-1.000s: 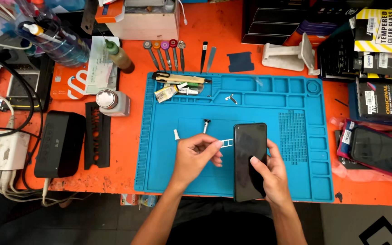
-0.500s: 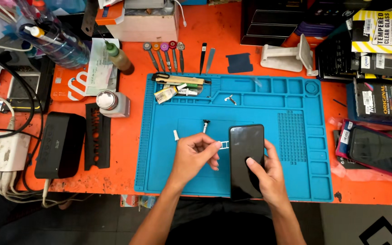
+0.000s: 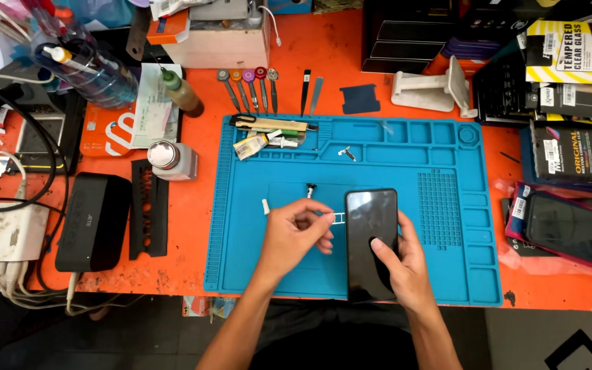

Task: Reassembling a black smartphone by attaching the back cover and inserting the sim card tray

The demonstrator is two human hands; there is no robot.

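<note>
A black smartphone [image 3: 370, 233] lies screen up on a blue silicone work mat [image 3: 447, 274]. My right hand [image 3: 399, 264] holds the phone's lower half, fingers resting on the glass. My left hand [image 3: 296, 236] pinches a small white card tray [image 3: 338, 218] just beside the phone's left edge. A tiny white part [image 3: 266, 206] and a small dark pin tool [image 3: 310, 188] lie on the mat above my left hand.
Screwdrivers [image 3: 248, 89], tweezers [image 3: 305, 89] and glue tubes [image 3: 262, 142] sit at the mat's top. A black box [image 3: 94, 219], metal-capped bottle [image 3: 169, 159], cables and a charger [image 3: 1, 233] lie left. Boxed screen protectors [image 3: 570, 151] and another phone [image 3: 570, 229] lie right.
The view has shifted slightly. My left hand has drawn the small tray a little closer to the phone's left edge. My right hand stays on the phone.
</note>
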